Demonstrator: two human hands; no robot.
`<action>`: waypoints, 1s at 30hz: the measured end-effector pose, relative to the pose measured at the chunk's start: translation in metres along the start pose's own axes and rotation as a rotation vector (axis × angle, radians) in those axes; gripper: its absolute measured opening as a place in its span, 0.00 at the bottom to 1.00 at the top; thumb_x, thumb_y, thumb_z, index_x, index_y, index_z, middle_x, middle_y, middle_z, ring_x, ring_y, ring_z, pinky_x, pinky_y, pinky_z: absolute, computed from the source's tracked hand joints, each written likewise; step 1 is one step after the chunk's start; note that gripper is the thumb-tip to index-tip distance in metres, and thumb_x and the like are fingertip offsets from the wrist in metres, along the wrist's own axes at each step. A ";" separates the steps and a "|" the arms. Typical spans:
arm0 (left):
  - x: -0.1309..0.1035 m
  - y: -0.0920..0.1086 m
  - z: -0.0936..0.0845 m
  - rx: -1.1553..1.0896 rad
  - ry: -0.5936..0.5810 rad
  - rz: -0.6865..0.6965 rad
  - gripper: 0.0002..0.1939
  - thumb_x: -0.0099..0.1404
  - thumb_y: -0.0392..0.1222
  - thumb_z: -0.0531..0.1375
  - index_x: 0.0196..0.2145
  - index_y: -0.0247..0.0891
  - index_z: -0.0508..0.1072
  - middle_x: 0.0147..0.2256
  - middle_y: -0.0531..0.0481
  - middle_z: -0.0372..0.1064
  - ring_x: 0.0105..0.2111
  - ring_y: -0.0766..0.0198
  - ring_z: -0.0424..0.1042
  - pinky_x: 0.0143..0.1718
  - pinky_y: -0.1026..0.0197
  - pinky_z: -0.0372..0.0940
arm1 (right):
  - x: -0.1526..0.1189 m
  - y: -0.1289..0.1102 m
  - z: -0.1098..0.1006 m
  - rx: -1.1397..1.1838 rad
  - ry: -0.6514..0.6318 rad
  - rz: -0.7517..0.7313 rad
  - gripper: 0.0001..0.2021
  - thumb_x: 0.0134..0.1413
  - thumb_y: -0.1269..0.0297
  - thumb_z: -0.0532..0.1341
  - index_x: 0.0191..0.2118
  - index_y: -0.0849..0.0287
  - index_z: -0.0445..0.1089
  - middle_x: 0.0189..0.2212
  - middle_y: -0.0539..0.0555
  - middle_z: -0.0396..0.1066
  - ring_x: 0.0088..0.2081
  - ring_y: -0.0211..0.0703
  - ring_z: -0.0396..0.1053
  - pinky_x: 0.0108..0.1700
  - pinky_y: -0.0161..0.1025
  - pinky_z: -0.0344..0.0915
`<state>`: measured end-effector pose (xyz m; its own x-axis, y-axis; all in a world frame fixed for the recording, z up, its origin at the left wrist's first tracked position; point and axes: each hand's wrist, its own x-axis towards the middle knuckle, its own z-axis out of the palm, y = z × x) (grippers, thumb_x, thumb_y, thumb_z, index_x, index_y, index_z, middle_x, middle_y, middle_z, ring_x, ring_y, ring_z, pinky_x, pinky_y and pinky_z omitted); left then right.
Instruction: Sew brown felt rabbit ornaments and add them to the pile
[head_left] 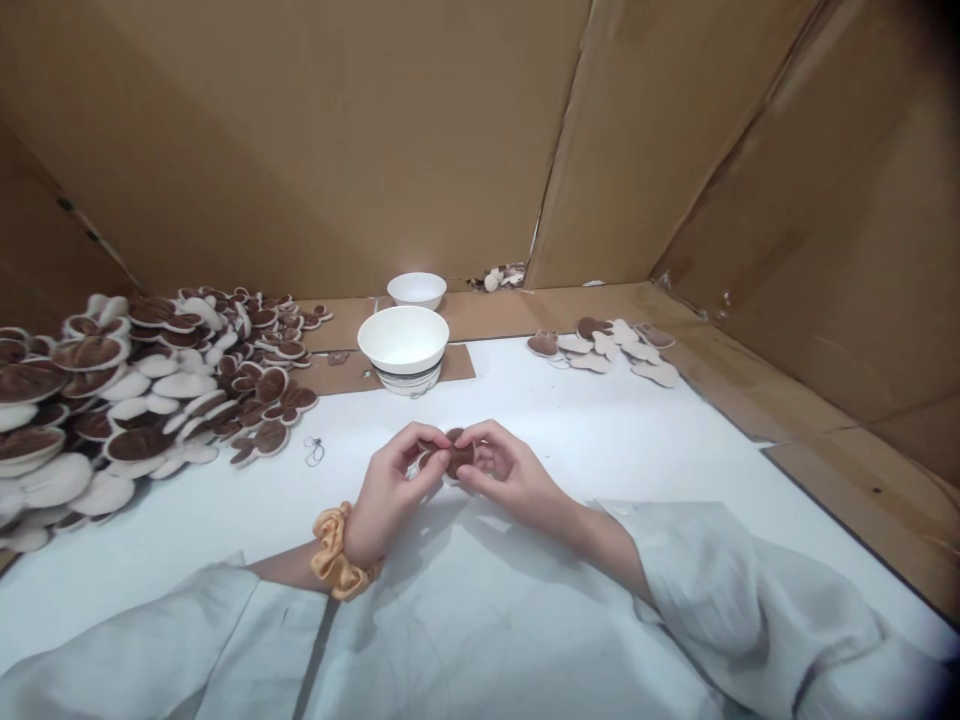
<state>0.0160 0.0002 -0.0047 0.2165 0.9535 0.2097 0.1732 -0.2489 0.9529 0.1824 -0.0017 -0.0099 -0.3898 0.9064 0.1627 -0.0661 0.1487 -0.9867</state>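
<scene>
Between my two hands is a small brown plush piece with a pale edge (461, 458), held just above the white table (540, 450). My left hand (405, 468), with an orange scrunchie (337, 555) round its wrist, pinches the piece's left side between thumb and fingers. On the other side, my right hand (510, 470) grips it with thumb and forefinger, the remaining fingers curled behind. The fingers hide much of the piece, and I cannot make out any needle or thread there.
A large heap of brown-and-white plush pieces (150, 400) covers the left side. Two white bowls, the nearer bowl (405, 340) wound with dark cord, stand ahead. Several flat pieces (604, 345) lie back right. A loose dark thread (313, 452) lies by the heap. Cardboard walls (337, 130) surround the table.
</scene>
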 end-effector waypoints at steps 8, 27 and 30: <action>0.000 -0.004 0.004 -0.119 -0.126 -0.024 0.08 0.60 0.41 0.57 0.38 0.36 0.68 0.37 0.47 0.67 0.36 0.64 0.67 0.37 0.63 0.63 | 0.004 0.004 -0.006 0.064 0.068 0.057 0.08 0.45 0.67 0.63 0.31 0.59 0.62 0.33 0.52 0.69 0.34 0.39 0.70 0.37 0.38 0.67; 0.002 -0.008 0.011 -0.121 0.029 -0.023 0.04 0.58 0.38 0.57 0.31 0.34 0.66 0.30 0.51 0.66 0.29 0.69 0.63 0.32 0.66 0.59 | 0.009 0.015 -0.004 0.104 0.152 0.143 0.12 0.46 0.57 0.63 0.29 0.61 0.65 0.24 0.51 0.71 0.24 0.37 0.69 0.30 0.36 0.66; 0.002 -0.007 0.010 -0.108 0.031 -0.018 0.03 0.58 0.37 0.56 0.31 0.36 0.64 0.29 0.53 0.65 0.27 0.70 0.62 0.29 0.67 0.57 | 0.010 0.006 -0.001 -0.077 0.134 0.104 0.11 0.49 0.57 0.61 0.28 0.60 0.65 0.25 0.52 0.70 0.27 0.39 0.70 0.30 0.35 0.65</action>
<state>0.0244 0.0021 -0.0131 0.1841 0.9629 0.1974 0.0714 -0.2134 0.9743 0.1791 0.0092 -0.0138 -0.2645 0.9623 0.0633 0.0403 0.0766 -0.9962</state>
